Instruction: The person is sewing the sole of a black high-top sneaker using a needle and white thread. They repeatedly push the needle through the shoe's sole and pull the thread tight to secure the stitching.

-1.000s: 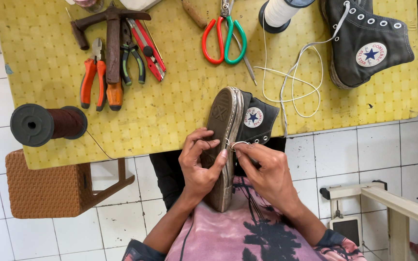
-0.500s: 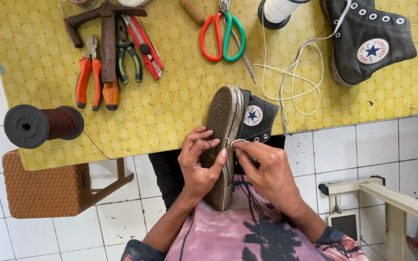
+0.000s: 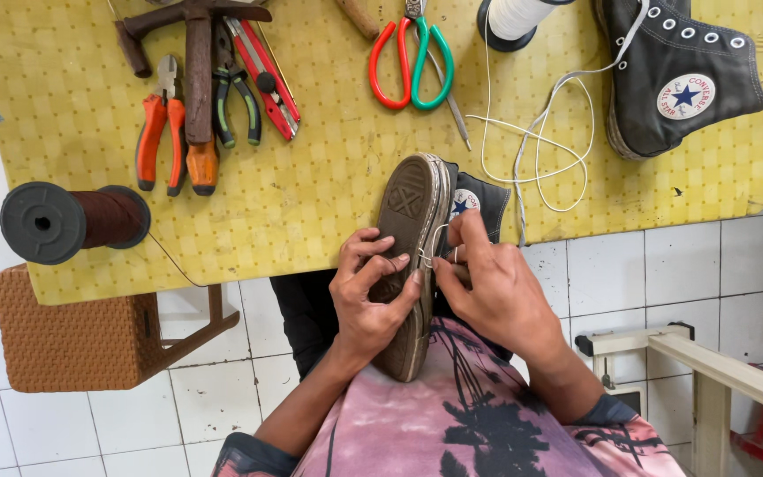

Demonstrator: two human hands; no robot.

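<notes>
A dark high-top sneaker (image 3: 417, 212) stands on its side against my body, its worn sole turned left and its toe resting on the yellow table (image 3: 328, 203). My left hand (image 3: 368, 296) grips the sole across its middle. My right hand (image 3: 492, 287) pinches a white thread (image 3: 433, 247) at the sole's edge, where a small loop shows. The thread runs up across the table to a white spool (image 3: 516, 18). What the right fingers hold besides the thread is hidden.
A second dark high-top (image 3: 677, 75) lies at the table's far right. Red-and-green scissors (image 3: 410, 62), orange pliers (image 3: 162, 132), green pliers (image 3: 236, 93), a hammer (image 3: 196, 53) and a red cutter (image 3: 267, 75) lie along the back. A dark thread spool (image 3: 72, 221) sits left. A woven stool (image 3: 81, 340) stands below.
Both hands stay on the sneaker. The camera has tilted slightly, so the table's things sit a little higher in view. No clear change in the thread.
</notes>
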